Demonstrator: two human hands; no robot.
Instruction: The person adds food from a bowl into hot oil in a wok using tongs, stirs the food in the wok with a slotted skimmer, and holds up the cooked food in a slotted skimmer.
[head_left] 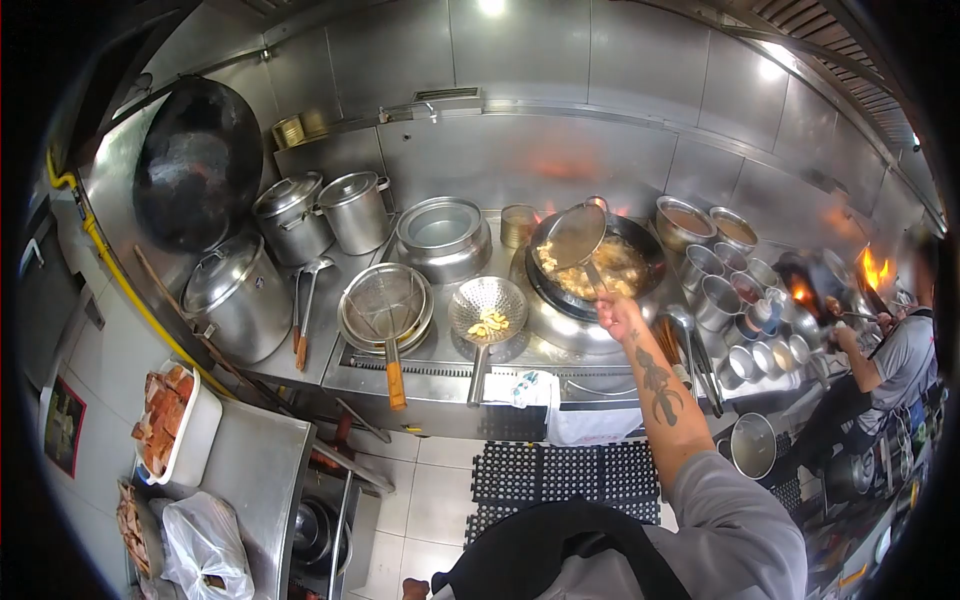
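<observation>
My right hand point(619, 316) is closed around the handle of a round mesh strainer point(577, 236), held over a black wok point(642, 239). Pieces of food in bubbling liquid point(618, 268) show in the wok, and flames rise behind its rim. To the left, a perforated ladle point(487, 296) holds a few yellowish pieces. Another mesh strainer point(384, 300) with a wooden handle rests on bowls beside it. Near the bottom edge, a small part of my left hand point(415, 589) shows by the dark apron; its fingers cannot be made out.
Lidded pots point(353, 212) stand at the left, below a large black wok point(198, 165). Metal containers point(719, 300) and sauce bowls point(686, 222) are on the right. A co-worker point(890, 360) stands at the far right near a flaming wok. A white tray point(203, 432) of meat sits lower left.
</observation>
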